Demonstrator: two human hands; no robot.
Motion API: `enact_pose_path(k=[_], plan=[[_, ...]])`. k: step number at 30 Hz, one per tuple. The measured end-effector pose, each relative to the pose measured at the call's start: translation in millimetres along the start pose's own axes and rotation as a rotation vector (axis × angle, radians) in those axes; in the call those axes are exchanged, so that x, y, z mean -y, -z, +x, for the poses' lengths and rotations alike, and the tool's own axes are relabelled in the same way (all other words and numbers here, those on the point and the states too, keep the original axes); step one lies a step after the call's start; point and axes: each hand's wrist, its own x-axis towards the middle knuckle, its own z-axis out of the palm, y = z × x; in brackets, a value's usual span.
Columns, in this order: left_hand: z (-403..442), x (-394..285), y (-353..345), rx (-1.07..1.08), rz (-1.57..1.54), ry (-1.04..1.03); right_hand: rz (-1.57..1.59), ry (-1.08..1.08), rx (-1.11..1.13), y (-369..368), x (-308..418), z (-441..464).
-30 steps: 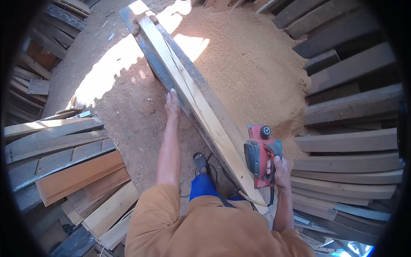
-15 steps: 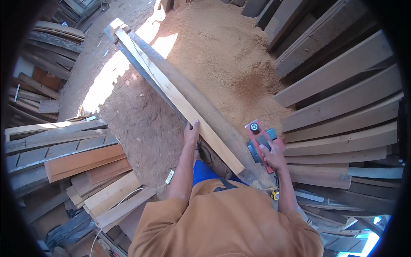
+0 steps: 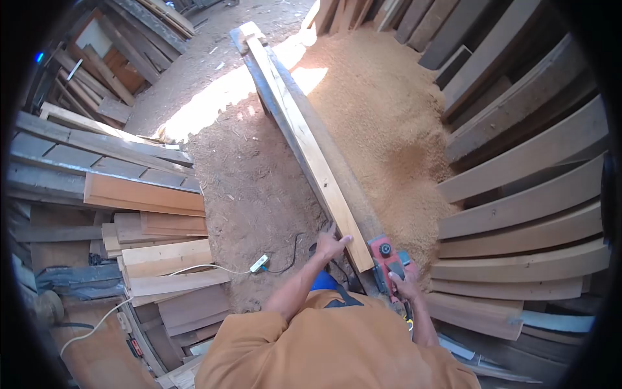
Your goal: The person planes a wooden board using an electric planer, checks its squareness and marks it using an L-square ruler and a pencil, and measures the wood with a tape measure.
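A long pale wooden board (image 3: 304,152) lies lengthwise on a narrow, dusty bench (image 3: 353,201), its far end against a block (image 3: 247,31). Close to the board's near end, my left hand (image 3: 332,247) grips its left edge, thumb on the wood and index finger stretched along the side. My right hand (image 3: 407,285) is wrapped round the handle of a red and dark electric planer (image 3: 392,260). The planer is beside the board's near end, on its right; whether it touches the bench I cannot tell.
Sawdust (image 3: 389,129) is heaped right of the bench. Stacked planks (image 3: 518,227) line the right side, and more boards (image 3: 149,194) lie on the left. A white extension socket (image 3: 258,263) with a cord is on the dirt floor.
My left hand has slid toward the board's near end. The planer in my right hand has come closer to that end, its body turned more in line with the board. The view has turned.
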Motion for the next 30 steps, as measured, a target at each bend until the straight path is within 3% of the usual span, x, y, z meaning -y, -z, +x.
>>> enact_pose_path(k=[2,8,15,21,22,25,28,30], plan=[[-4.8,17.5,-15.1,-0.038,0.173,-0.019,-0.004,-0.016,0.007,-5.0,-8.4,4.2],[-47.5,-12.3,-12.6,0.130,0.138,0.154,-0.006,0.022,-0.059,-12.0,-28.3,11.7],[-56.1,12.9,-38.7,0.188,0.153,0.108,-0.113,0.124,-0.073,-8.1,-32.8,16.3],[-72.2,6.4,-27.5,0.201,0.113,0.062,-0.074,0.052,-0.043,-6.4,-16.6,8.3],[-70.6,20.7,-31.9,0.134,0.076,-0.040,-0.061,0.054,-0.038,-5.6,-15.3,6.1],[-82.1,43.7,-39.0,-0.048,-0.020,0.071,-0.121,-0.015,0.030,-0.8,-22.9,13.3],[-74.8,76.4,-34.9,-0.032,-0.085,0.369,-0.365,0.324,-0.149,-1.8,-14.9,9.8],[-71.6,99.0,-30.5,0.044,-0.136,0.455,-0.573,0.211,-0.187,3.0,20.9,0.3]])
